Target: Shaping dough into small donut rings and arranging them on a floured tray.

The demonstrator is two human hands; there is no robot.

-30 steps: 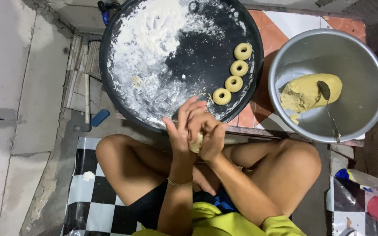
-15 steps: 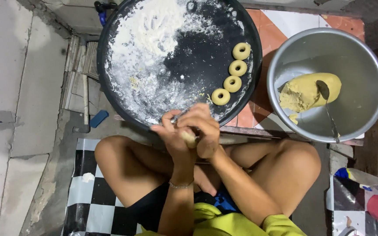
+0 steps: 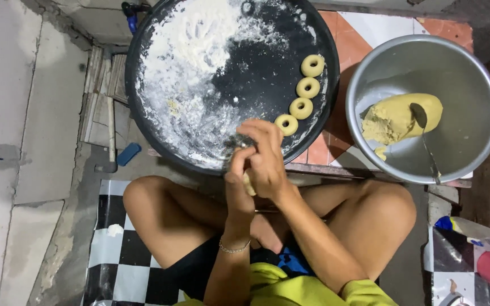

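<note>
Both hands, left hand (image 3: 238,181) and right hand (image 3: 267,161), press together around a mostly hidden dough piece (image 3: 249,184).

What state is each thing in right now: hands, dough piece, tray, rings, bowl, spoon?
Left hand: pressed against the right, dough between the palms.
Right hand: closed over the dough piece.
Dough piece: mostly hidden, only an edge shows.
Black round tray: dusted with flour on its left half.
Four dough rings: shaped, lined up on the tray's right side.
Metal bowl: holds one lump of yellow dough.
Spoon: resting in the bowl against the lump.
</note>
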